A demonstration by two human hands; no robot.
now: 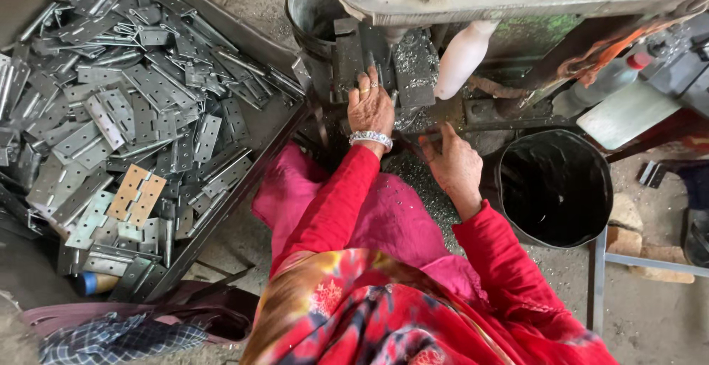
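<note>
1. Far left of the grey metal press machine (413, 10), a large shallow metal tray (255, 132) held a heap of flat grey steel hinge plates (133, 106), with one tan-coloured hinge (136, 193) lying on top near the tray's lower part.
2. Below that tray, still left of the press, lay a blue-checked cloth (111, 335).
3. At the press itself, the left hand (370, 106) lay flat against the dark work block, fingers extended and pressing on a small grey metal piece (413, 69) seated there; a silver bracelet (371, 138) circled the wrist. The hand was not closed round anything, only bearing down.
4. Just right of it, at the front of the press, the right hand (454, 162) hovered with thumb and forefinger pinched narrowly; whether it held a part could not be told.
5. The step in hand looked like seating a plate under the tool. The next move would seem to call for fingers drawn clear of the block before any stroke.
6. Right of the press stood a black round bucket (555, 188), and a white plastic bottle (461, 58) leaned against the machine frame.
</note>
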